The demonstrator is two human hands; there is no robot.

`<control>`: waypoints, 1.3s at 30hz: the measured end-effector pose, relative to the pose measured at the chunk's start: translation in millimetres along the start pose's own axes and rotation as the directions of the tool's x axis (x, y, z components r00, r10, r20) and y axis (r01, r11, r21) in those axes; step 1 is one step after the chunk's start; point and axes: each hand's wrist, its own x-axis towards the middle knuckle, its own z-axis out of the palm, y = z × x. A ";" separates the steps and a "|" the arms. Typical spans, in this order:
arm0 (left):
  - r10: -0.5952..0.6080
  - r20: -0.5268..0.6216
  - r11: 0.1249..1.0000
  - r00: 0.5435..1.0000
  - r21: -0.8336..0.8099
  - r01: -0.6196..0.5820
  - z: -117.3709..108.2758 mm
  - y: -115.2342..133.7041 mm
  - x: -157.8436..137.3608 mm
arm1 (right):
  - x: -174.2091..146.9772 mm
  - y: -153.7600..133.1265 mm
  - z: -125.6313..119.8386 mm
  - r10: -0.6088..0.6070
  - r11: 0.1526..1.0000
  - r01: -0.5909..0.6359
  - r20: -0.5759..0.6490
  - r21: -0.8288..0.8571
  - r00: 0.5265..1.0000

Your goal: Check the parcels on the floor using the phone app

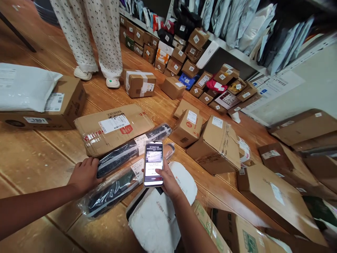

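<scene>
On a wooden floor crowded with parcels, the right hand (171, 181) holds a phone (153, 163) upright, grip clamped on its lower edge, while the left hand (85, 174) lies flat, fingers apart, on the end of a long black-wrapped package (131, 149) (a second lies just beside it). The slick wrap could slide under that loose palm. Boxes (216, 147) and shelves (231, 49) ring the room.

Floor layout: parcels around two hands, centre and lower frame.

The left hand (85, 174) rests on the upper long parcel (131, 149), behind the lower long parcel (112, 191). The phone (153, 163), in the right hand (170, 182), sits above the padded bag (158, 214). The flat carton (113, 128) lies behind them.
</scene>
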 end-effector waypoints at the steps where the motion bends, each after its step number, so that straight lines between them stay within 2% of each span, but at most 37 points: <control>1: 0.004 -0.006 1.000 1.000 0.003 -0.004 0.1 -0.3 0.1 | 0.2 0.3 0.3 -0.010 1.000 0.010 -0.005 0.007 1.000; 14: 0.021 -0.021 1.000 1.000 0.005 -0.021 3.8 -2.8 0.2 | -0.7 4.4 1.9 -0.043 0.998 0.047 -0.083 0.042 0.996; 25: 0.019 -0.027 1.000 0.999 -0.018 -0.020 6.1 -4.1 1.3 | -2.2 2.0 -0.4 -0.056 0.998 0.056 -0.013 0.022 0.998; 30: 0.020 -0.043 1.000 0.999 -0.011 -0.020 7.4 -3.7 0.4 | -3.0 1.9 -0.1 -0.058 0.998 0.059 -0.022 0.026 0.998; 39: 0.004 0.014 1.000 1.000 0.008 -0.004 0.1 -0.2 -0.7 | -3.9 1.3 -0.7 -0.035 0.999 0.037 -0.056 0.035 0.998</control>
